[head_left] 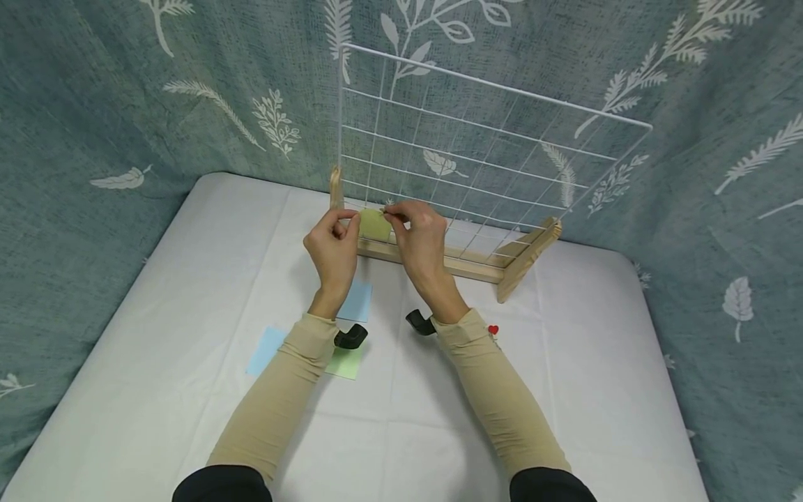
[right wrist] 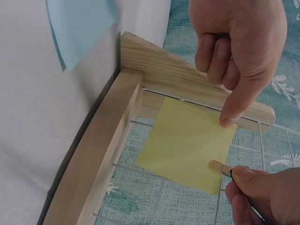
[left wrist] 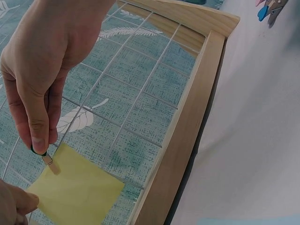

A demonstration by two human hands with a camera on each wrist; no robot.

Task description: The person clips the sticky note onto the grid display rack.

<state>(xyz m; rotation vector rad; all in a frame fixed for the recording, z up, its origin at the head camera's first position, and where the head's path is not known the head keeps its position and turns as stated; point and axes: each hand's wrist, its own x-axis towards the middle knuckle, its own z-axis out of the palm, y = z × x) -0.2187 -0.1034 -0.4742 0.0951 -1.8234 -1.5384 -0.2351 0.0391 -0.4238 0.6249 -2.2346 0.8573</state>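
Left hand [head_left: 332, 245]: pinching the yellow note [head_left: 374, 226] at its upper corner; I cannot see the fingertips behind the paper.

Right hand [head_left: 423, 240]: pinching a small wooden clip [right wrist: 219, 166], whose far end lies over the note's other upper corner. A dark part of the clip shows at the fingertips, too covered for me to identify. Whether the clip bites on wire as well as paper, I cannot tell.

Yellow note: one, against the lower wires of the white wire grid [head_left: 495, 129], near its left end, partly covered by both hands in my head view.

Wooden base [head_left: 473, 269]: one, under the grid, middle stretch blocked by the right hand.

Blue sheet [head_left: 356, 303]: partly behind the left wrist. Second blue sheet [head_left: 265, 351]: partly under the left sleeve [head_left: 266, 401]. Green sheet [head_left: 345, 364]: overlapped by the sleeve and a black bracket [head_left: 351, 337].

Red heart [head_left: 493, 330]: one, beside the right sleeve [head_left: 502, 397], what lies below it unclear.

White tabletop [head_left: 596, 383]: near edge cut off.
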